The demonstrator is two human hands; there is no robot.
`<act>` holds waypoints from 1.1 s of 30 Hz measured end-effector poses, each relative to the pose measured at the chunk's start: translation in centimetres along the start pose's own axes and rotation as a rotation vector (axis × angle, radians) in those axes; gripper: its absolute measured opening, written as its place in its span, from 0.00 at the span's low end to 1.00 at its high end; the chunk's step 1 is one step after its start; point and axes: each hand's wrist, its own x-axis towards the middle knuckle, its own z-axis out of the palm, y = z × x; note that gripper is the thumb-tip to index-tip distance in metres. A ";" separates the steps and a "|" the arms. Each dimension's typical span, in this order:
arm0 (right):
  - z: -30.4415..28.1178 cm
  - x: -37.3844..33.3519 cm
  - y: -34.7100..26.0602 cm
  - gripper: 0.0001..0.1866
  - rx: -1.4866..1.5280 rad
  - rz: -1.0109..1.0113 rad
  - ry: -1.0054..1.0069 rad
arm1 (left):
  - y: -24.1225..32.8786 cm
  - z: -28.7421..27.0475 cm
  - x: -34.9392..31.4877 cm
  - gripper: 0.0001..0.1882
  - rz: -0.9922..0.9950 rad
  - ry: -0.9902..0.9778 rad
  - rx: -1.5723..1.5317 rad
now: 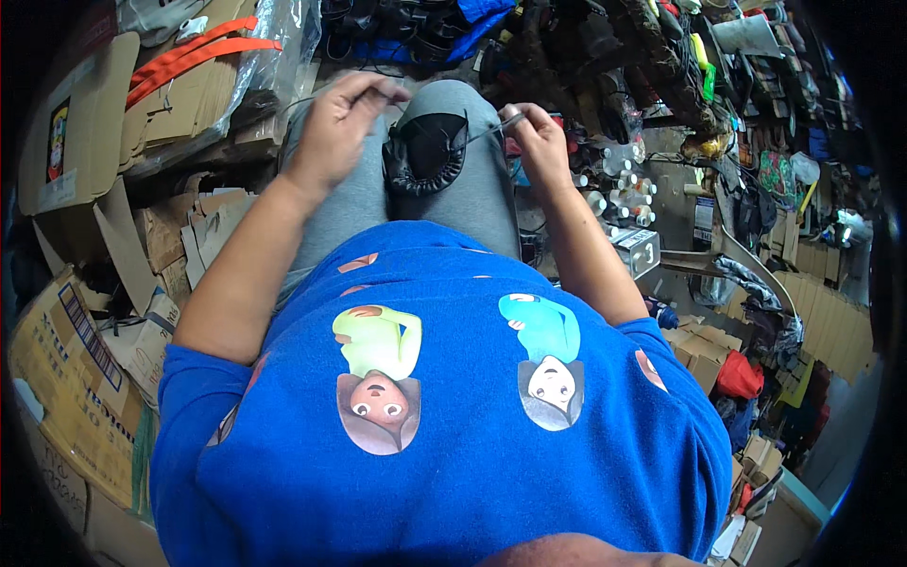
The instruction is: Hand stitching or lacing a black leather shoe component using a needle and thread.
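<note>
On my grey-trousered lap, between the knees, lies a black rounded piece (427, 156) with a puckered, gathered rim along its near and left sides. It resembles a shoe upper, but I cannot tell for certain. A thin dark strand (484, 132) stretches from its right edge up to my right hand (540, 144), whose fingertips pinch it to the right of the piece. My left hand (342, 123) is raised to the left of the piece, thumb and fingers pressed together. What the left fingers hold, if anything, is too small to make out.
Cardboard boxes (80, 123) and orange straps (203, 57) are at the left. Several small bottles (628, 194) and a boxy container (638, 250) stand at the right. Dark shoes (383, 33) and a blue sheet (477, 28) lie beyond my knees. A cluttered rack fills the far right.
</note>
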 end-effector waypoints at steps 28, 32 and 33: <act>0.8 -0.1 -2.1 0.11 -0.436 -0.380 -0.089 | 0.4 3.3 0.4 0.21 -0.298 -0.112 -0.953; 2.5 0.3 -2.5 0.18 0.765 0.001 0.089 | 0.6 3.3 0.4 0.21 -0.370 -0.071 -0.992; 2.8 -0.3 -2.6 0.18 0.971 0.150 0.043 | 0.3 3.3 0.4 0.21 -0.368 -0.068 -0.994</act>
